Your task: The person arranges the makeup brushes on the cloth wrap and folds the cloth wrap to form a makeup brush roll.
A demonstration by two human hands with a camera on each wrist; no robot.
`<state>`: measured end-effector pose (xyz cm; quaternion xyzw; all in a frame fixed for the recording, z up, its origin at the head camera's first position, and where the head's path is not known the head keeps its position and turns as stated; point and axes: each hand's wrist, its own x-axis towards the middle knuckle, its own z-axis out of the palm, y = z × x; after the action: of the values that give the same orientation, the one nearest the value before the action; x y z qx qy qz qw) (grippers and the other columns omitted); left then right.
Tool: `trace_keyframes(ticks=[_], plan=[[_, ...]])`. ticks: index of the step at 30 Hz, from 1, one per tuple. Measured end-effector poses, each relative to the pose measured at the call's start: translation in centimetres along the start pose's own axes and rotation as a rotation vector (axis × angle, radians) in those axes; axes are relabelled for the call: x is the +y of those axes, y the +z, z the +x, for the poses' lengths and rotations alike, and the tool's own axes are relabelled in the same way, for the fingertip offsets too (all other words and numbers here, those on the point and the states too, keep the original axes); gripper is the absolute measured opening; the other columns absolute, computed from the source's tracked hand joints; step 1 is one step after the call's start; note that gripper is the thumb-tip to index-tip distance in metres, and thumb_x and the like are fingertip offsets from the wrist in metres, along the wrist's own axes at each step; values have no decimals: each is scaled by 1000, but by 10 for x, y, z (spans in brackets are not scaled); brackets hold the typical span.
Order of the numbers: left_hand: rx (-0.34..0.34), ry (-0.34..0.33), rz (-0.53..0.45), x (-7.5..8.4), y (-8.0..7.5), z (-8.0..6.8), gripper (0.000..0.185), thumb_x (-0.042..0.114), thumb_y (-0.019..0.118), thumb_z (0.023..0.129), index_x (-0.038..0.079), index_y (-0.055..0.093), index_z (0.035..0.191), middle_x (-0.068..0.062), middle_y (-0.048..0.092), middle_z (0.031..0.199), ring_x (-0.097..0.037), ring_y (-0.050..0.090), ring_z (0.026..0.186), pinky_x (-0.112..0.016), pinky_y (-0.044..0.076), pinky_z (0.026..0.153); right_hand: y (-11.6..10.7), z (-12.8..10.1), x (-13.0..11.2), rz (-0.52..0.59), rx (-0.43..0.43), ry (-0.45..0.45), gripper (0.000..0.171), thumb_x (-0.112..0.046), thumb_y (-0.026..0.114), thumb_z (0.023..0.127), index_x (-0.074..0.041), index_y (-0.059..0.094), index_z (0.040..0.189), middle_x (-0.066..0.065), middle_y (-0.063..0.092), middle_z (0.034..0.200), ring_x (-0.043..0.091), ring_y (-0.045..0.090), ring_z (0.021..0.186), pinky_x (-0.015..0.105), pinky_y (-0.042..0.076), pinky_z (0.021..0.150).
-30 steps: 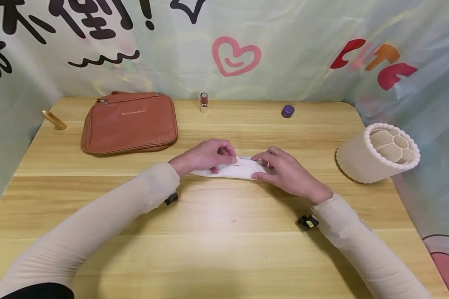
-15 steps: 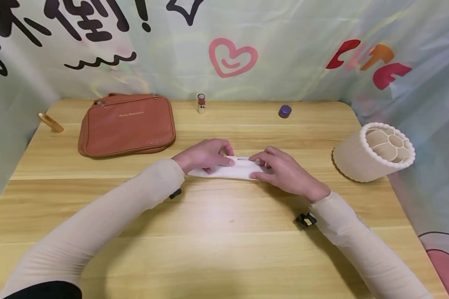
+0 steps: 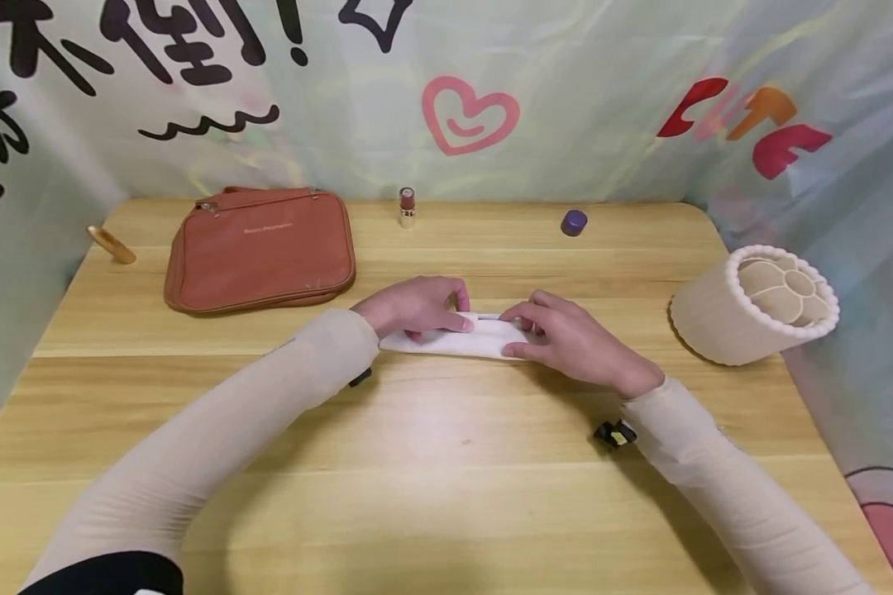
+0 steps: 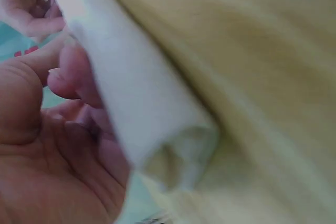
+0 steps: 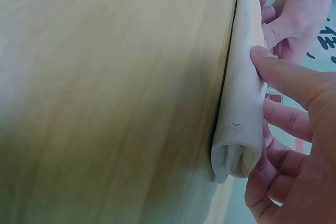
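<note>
A long strip of white cloth, folded or rolled over on itself, lies crosswise on the wooden table between both hands. Its open end, with hollow folds, shows in the left wrist view, where the cloth is blurred. My left hand holds the left part, thumb on top and the other fingers partly hidden behind it. The right part is held by my right hand, thumb on the near side and fingers bent over the far side. Faint small marks show near the end of the cloth in the right wrist view.
A brown zipped case lies at the back left beside a wooden-coloured stick-like object. A lipstick stands at the back, a purple cap right of it. A cream lampshade-like drum stands at the right edge.
My left hand has shifted slightly right along the cloth, and its thumb now lies flatter on top, apart from the index finger. The right hand keeps its place on the cloth.
</note>
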<state>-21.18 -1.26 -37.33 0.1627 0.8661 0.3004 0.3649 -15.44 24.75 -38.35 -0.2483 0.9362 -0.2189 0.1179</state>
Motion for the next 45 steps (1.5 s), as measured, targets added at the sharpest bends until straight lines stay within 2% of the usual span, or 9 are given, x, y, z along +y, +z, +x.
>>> trace_keyframes(ticks=[5, 7, 11, 15, 19, 23, 31, 39, 45], plan=[[67, 130, 77, -9, 8, -8, 31, 43, 67, 109, 23, 63, 132, 0, 62, 89, -16, 55, 67, -30, 44, 66, -2, -3, -1, -3, 3, 8, 48, -36, 86, 96, -12, 74, 135, 3, 64, 107, 20, 59, 91, 38, 52, 84], [113, 186, 149, -12, 8, -12, 40, 45, 67, 108, 21, 65, 139, -1, 68, 107, -18, 62, 86, -34, 50, 80, -4, -2, -2, -10, 6, 2, 50, -37, 86, 96, -13, 73, 138, 3, 64, 106, 20, 58, 90, 37, 52, 83], [145, 244, 261, -14, 7, -21, 64, 50, 75, 101, 18, 60, 155, -5, 59, 141, -22, 62, 114, -41, 52, 100, -7, -1, -5, -57, 10, -31, 61, -37, 86, 97, -13, 67, 150, 5, 64, 109, 21, 58, 91, 38, 51, 82], [171, 281, 428, -14, 17, -28, 76, 52, 80, 97, 20, 54, 161, -2, 56, 146, -20, 61, 113, -40, 56, 91, -7, -4, -8, -114, 1, -95, 63, -34, 84, 99, -11, 64, 154, 18, 63, 144, 36, 61, 125, 55, 51, 106], [269, 353, 580, -13, 26, -31, 61, 45, 78, 99, 16, 63, 151, -3, 65, 133, -22, 58, 111, -39, 54, 87, -5, -3, -13, -118, -48, -176, 61, -25, 78, 103, -1, 58, 156, 25, 47, 167, 47, 48, 152, 66, 40, 123], [342, 387, 637, -14, 30, -33, 51, 46, 78, 99, 16, 69, 139, -3, 69, 126, -25, 56, 113, -42, 45, 97, 1, 1, -17, -128, -64, -247, 66, -23, 78, 103, 5, 54, 157, 26, 57, 158, 44, 58, 143, 60, 49, 117], [360, 344, 646, -27, 27, -34, 32, 46, 75, 103, 17, 73, 116, 2, 73, 103, -20, 64, 89, -42, 43, 88, 5, 8, -18, -157, -27, -237, 53, -24, 82, 100, -3, 68, 146, 12, 70, 121, 24, 63, 98, 40, 57, 89], [362, 431, 657, -49, 15, -50, 28, 35, 73, 106, 18, 63, 87, 5, 60, 77, -15, 57, 73, -42, 46, 81, -4, -8, 2, -128, -56, -175, 44, -30, 81, 100, -13, 73, 140, 4, 68, 118, 19, 59, 100, 41, 53, 91], [329, 467, 595, -66, 8, -62, 23, 32, 75, 105, 17, 65, 91, 5, 60, 81, -13, 55, 72, -37, 47, 72, -8, -19, 15, -92, -45, -137, 34, -24, 80, 101, -12, 75, 132, -1, 64, 104, 15, 55, 88, 36, 51, 81]])
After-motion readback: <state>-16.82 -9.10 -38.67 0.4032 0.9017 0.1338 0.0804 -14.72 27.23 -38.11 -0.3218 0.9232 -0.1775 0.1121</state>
